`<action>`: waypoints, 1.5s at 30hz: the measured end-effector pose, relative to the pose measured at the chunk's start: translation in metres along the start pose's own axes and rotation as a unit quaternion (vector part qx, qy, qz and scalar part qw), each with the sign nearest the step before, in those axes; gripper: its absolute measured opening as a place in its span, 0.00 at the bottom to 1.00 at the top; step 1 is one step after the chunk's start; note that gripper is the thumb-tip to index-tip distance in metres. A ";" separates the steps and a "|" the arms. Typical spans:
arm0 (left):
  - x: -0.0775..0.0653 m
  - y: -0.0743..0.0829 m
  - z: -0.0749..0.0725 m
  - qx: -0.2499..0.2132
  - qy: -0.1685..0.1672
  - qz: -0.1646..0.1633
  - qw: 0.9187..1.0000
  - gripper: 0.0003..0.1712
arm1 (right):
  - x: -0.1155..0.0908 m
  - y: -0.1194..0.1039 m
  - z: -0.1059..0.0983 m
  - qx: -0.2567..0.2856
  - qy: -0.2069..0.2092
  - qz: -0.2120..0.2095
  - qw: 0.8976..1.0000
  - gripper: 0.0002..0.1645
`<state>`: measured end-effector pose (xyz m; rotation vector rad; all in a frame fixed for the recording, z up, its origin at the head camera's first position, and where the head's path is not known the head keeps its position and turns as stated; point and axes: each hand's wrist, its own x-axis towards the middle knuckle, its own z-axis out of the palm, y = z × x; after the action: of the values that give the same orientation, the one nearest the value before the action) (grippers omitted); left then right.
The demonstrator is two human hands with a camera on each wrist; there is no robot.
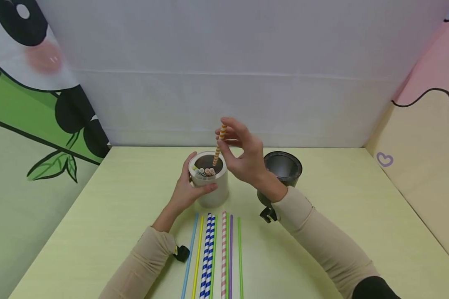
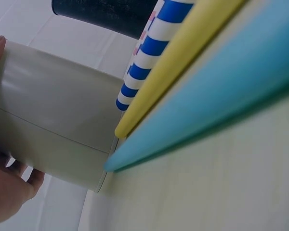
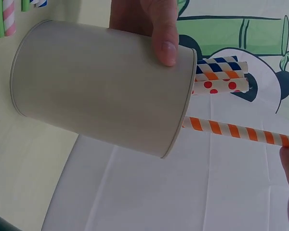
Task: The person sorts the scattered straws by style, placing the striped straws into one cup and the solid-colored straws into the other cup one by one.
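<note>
A white cylindrical container [image 1: 214, 195] stands on the table, and my left hand [image 1: 188, 189] grips its side, thumb across the front. Several paper straws [image 3: 221, 77], some striped and one red-dotted, poke out of its mouth near the left hand. Above the opening my right hand [image 1: 243, 151] pinches an orange-and-white striped straw [image 1: 219, 143]. The lower end of that straw is inside the container, as the right wrist view shows. In the left wrist view the container [image 2: 53, 115] fills the left side, with fingers of the left hand [image 2: 12, 185] around it.
A black container [image 1: 283, 164] stands right of the white one, partly behind the right wrist. Nearer the front lies a row of straws: light blue [image 1: 189, 257], yellow [image 1: 197, 257], blue-and-white striped [image 1: 205, 257], pink striped [image 1: 223, 253], purple [image 1: 230, 253] and several green [image 1: 240, 253]. A cloth backdrop borders the table's far edge.
</note>
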<state>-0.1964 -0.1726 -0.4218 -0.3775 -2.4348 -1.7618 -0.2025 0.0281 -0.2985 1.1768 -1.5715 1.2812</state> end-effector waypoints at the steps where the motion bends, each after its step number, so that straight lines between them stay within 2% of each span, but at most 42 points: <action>1: 0.000 0.000 0.000 -0.001 -0.001 0.000 1.000 0.61 | -0.001 0.001 0.000 0.000 -0.003 0.001 1.000 0.27; 6: 0.000 0.002 -0.001 -0.003 -0.001 0.000 1.000 0.61 | -0.006 0.006 0.005 -0.001 -0.024 0.006 1.000 0.27; 15: -0.001 0.000 0.000 0.006 -0.004 -0.007 1.000 0.60 | -0.024 0.019 0.012 -0.024 -0.078 0.054 0.995 0.29; 24: 0.000 0.000 0.001 0.012 0.000 -0.001 1.000 0.61 | -0.037 0.027 0.015 -0.048 -0.115 0.079 0.989 0.28; 37: 0.001 0.000 0.000 0.009 -0.009 -0.007 1.000 0.61 | -0.055 0.033 0.017 -0.065 -0.155 0.102 0.980 0.22; 40: 0.000 0.004 0.000 0.007 -0.012 -0.014 1.000 0.61 | -0.056 0.033 0.018 -0.065 -0.160 0.105 0.979 0.23; 45: -0.009 0.028 -0.001 0.008 -0.017 -0.012 1.000 0.60 | -0.056 0.031 0.018 -0.062 -0.163 0.101 0.979 0.26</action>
<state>-0.1804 -0.1662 -0.3977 -0.3824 -2.4862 -1.7579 -0.2177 0.0226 -0.3632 1.2170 -2.0246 1.1353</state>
